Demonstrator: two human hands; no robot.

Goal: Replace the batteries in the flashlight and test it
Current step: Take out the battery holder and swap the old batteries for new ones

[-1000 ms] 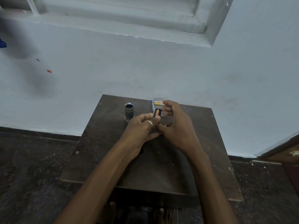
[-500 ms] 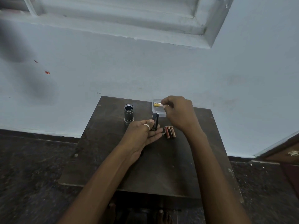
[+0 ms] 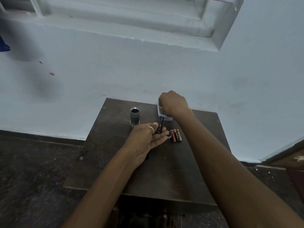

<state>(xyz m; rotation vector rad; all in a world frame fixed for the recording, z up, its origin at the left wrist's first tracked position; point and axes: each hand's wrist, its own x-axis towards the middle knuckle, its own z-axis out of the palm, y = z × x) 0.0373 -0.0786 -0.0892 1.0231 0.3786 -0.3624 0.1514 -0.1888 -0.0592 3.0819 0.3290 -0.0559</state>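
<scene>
Right hand [image 3: 172,102] fingers are curled down into the clear box [image 3: 166,118], knuckles up, so can't tell if they've pinched a cell yet; only a yellow sliver peeks out beside them. Left hand [image 3: 148,137] lies palm-up, thumb pinning the black holder [image 3: 160,125] upright against fairly straight fingers. Best bet imo: lift one cell cleanly, check polarity, keep the holder steady. Just right of the left fingertips lies a row of batteries [image 3: 176,135], probably the old ones. The flashlight [image 3: 134,116], a grey open-topped tube, stands just left of that thumb.
</scene>
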